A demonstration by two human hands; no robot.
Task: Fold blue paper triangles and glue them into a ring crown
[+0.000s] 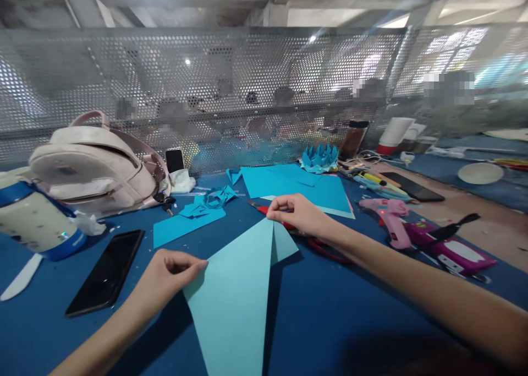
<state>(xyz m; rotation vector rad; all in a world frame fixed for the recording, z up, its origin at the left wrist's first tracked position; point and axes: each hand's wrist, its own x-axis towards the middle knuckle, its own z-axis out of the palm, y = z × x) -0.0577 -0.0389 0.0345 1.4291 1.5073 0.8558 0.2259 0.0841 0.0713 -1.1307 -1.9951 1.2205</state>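
Observation:
A large light-blue sheet of paper [237,293] is held up over the blue table, one flap folded back at its upper right. My left hand [175,268] pinches its left edge between thumb and fingers. At the top corner, my right hand [295,213] is closed on the same paper. Red-handled scissors [325,249] lie behind and below my right hand, partly hidden by it. Past the hands rests a stack of bright blue paper [284,183], with a blue strip [190,227] and folded blue pieces [208,201] to its left.
At left stand a pale backpack [94,169] and a tumbler [37,222], with a black phone [105,271] nearer me. Right of my arm lie a pink glue gun [390,219] and a purple pouch-like item [457,252]. A perforated metal screen [231,73] closes off the back.

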